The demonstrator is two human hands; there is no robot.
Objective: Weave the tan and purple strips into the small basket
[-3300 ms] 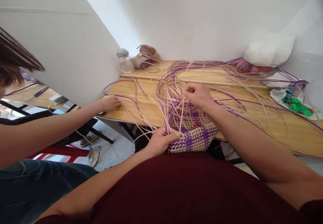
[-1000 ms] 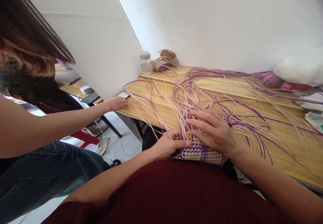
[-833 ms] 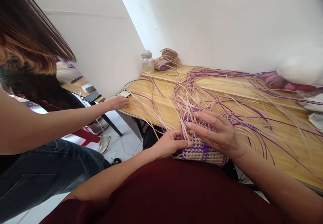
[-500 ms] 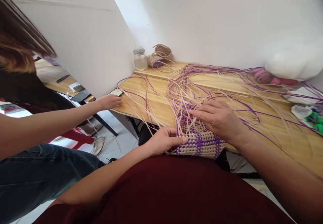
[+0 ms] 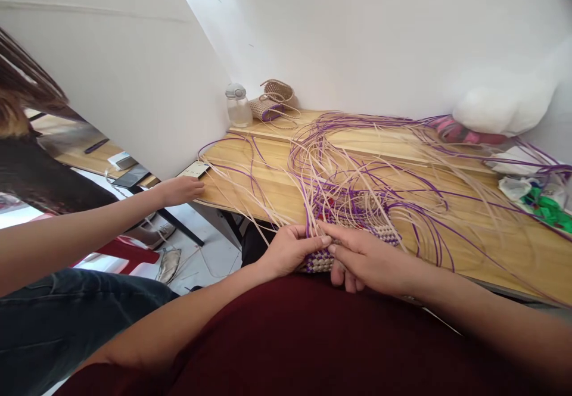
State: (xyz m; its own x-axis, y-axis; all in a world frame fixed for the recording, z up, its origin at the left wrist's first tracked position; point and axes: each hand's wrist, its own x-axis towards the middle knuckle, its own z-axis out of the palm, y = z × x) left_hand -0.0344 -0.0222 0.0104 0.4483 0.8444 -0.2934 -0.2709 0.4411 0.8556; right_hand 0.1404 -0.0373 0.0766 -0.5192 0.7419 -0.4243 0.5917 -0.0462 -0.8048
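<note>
A partly woven basket [image 5: 319, 263] in beige and purple strands lies at the table's front edge, against my body. My left hand [image 5: 286, 252] is closed on its left rim, thumb on top. Close beside it, my right hand [image 5: 369, 260] pinches at the same rim, thumb and forefinger meeting near my left thumb. Exactly which strand sits between those right fingertips is too small to make out. Long loose weaving strands [image 5: 308, 152] in beige and purple rise from the basket and spread across the wooden table.
A lidded jar [image 5: 238, 107] and small woven baskets [image 5: 268, 109] stand at the back. On the right lie a white bag [image 5: 503, 107] and green pieces in plastic [image 5: 552, 208]. At left, a co-worker's hand [image 5: 181, 190] touches a pale card [image 5: 194, 170] on the table corner.
My right hand has come down from the strands above the basket to the rim beside my left hand. My left hand keeps its hold. The view has shifted slightly right.
</note>
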